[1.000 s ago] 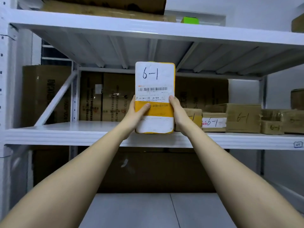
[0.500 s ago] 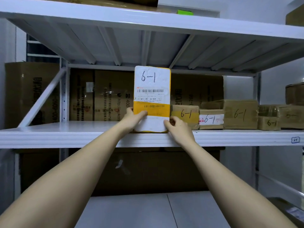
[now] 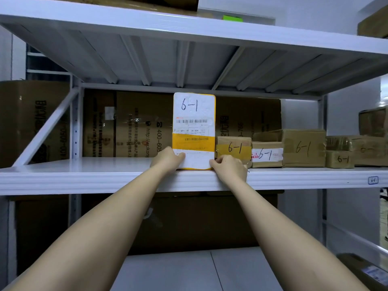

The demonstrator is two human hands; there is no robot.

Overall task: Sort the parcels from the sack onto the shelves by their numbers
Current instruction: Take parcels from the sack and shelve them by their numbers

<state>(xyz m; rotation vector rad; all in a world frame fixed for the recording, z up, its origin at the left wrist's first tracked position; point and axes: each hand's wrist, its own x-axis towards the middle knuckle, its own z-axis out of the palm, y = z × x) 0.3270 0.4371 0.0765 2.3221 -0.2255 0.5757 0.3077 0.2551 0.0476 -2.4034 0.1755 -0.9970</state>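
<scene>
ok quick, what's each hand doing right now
Left hand: holds the lower left edge of the yellow parcel marked 6-1, upright on the shelf.
Right hand: fingers curled at the parcel's lower right corner.

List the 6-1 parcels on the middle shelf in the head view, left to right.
Tall yellow parcel → yellow-taped box → white-labelled box → large brown box → small brown box.

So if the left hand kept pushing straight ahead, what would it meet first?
The left hand already grips the upright yellow parcel; beyond that, probably the big brown carton behind, though depth is unclear.
</scene>
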